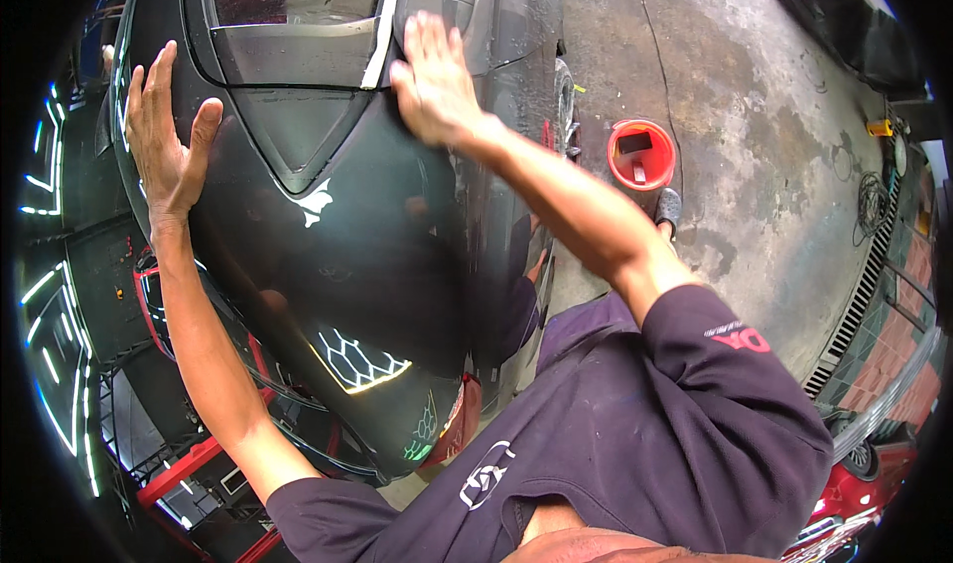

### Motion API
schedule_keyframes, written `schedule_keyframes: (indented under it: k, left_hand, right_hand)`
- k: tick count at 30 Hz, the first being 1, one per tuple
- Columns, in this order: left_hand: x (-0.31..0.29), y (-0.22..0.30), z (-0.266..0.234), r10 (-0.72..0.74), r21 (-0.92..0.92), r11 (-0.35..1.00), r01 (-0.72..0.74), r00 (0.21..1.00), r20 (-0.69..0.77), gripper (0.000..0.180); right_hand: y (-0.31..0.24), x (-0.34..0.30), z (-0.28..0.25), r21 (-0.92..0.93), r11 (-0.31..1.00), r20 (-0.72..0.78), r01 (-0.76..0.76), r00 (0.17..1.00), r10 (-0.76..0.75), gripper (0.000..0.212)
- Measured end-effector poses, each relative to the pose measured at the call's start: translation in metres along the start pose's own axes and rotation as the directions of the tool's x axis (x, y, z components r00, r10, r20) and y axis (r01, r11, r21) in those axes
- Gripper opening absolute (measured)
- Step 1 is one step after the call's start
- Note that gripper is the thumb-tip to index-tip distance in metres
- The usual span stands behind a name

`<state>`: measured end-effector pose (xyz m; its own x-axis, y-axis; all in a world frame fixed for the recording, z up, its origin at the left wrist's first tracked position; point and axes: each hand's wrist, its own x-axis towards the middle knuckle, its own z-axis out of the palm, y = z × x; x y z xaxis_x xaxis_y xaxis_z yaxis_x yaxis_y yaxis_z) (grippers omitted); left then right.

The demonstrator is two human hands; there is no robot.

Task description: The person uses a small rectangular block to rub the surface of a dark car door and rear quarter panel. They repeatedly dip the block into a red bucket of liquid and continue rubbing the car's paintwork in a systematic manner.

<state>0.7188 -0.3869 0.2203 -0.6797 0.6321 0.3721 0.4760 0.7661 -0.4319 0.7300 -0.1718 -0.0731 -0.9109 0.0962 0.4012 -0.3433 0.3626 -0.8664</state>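
Note:
A dark, glossy car (377,235) fills the middle of the head view, its rear flank curving toward me with ceiling lights mirrored in it. My right hand (434,81) lies palm down on the bodywork beside a side window (298,52), fingers stretched out and slightly blurred. A pale strip (385,32) runs along the window's edge just left of those fingers. My left hand (167,141) is over the car's left side, thumb spread from the fingers; whether it touches the surface I cannot tell. Neither hand holds anything.
On the concrete floor (735,96) to the right stands a red bucket (613,156) with a dark block-shaped thing inside. My shoe (669,209) is near it. Farther right are a coiled cable (872,206) and a drain grate (844,340). A red car (874,474) shows at lower right.

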Motion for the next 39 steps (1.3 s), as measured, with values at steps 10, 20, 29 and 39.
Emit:
schedule_keyframes:
  k: [10,20,29,39]
  left_hand:
    - [0.003,0.004,-0.004,-0.021,-0.010,1.000,0.021,0.999,0.036,0.098]
    - [0.001,0.006,-0.002,-0.029,-0.041,0.999,0.030,0.999,0.028,0.097]
    - [-0.001,-0.005,-0.003,0.029,-0.045,0.999,-0.030,0.999,-0.017,0.092]
    - [-0.008,-0.007,0.005,0.044,-0.021,0.999,-0.045,0.997,-0.060,0.091]
  right_hand:
    - [-0.003,0.011,0.006,-0.051,0.997,0.021,-0.059,0.998,0.060,0.074]
    - [-0.014,-0.010,-0.010,-0.190,0.980,0.126,-0.065,0.988,0.090,0.078]
    - [-0.008,-0.055,-0.014,-0.152,0.973,0.060,0.173,0.984,-0.166,0.070]
    - [-0.016,-0.045,-0.030,-0.180,0.959,0.106,0.218,0.974,-0.202,0.068]
